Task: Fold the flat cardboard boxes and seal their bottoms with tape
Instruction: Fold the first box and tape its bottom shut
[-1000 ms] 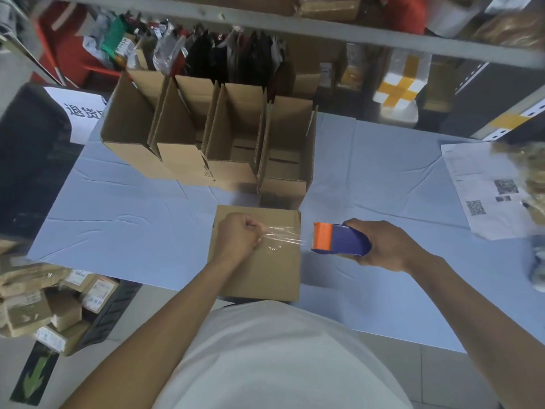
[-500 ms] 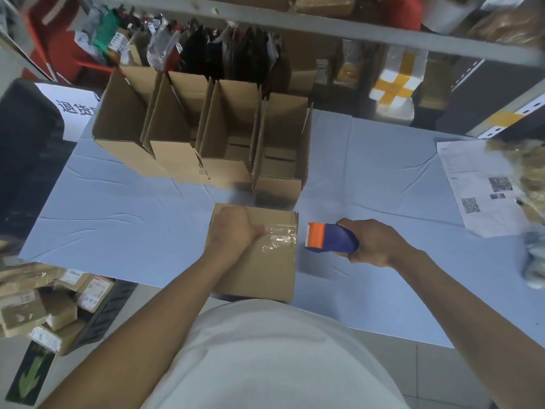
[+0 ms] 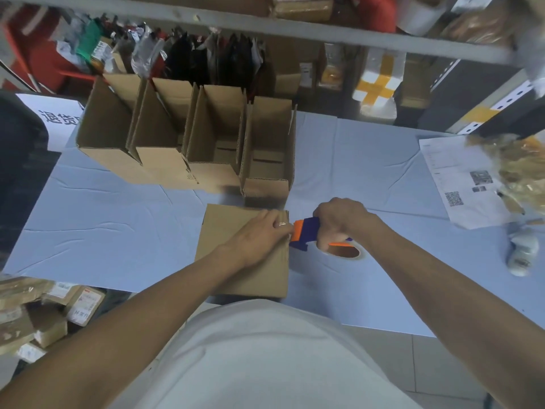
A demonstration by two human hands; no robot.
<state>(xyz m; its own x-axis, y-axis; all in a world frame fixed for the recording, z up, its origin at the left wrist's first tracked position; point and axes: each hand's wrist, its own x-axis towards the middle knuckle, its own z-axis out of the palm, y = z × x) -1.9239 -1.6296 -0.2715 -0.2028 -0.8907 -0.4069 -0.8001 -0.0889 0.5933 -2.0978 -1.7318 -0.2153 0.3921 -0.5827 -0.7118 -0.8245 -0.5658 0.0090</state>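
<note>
Taping of an upturned cardboard box point(image 3: 236, 261) on a blue-covered table point(image 3: 103, 231).

The box is set at the table's near edge, in front of four open boxes point(image 3: 188, 143). The left hand point(image 3: 259, 234) is laid flat on its top near the right edge, fingers straight and together. A tape dispenser point(image 3: 306, 234) is gripped in the curled fingers of the right hand point(image 3: 339, 222), its orange end touching that edge.

Four open boxes point(image 3: 188, 143) stand in a row across the far left of the tabletop point(image 3: 103, 219), the nearest just behind the box being taped point(image 3: 236, 276), while bare cloth lies open left and right toward the printed sheet point(image 3: 460, 184).
</note>
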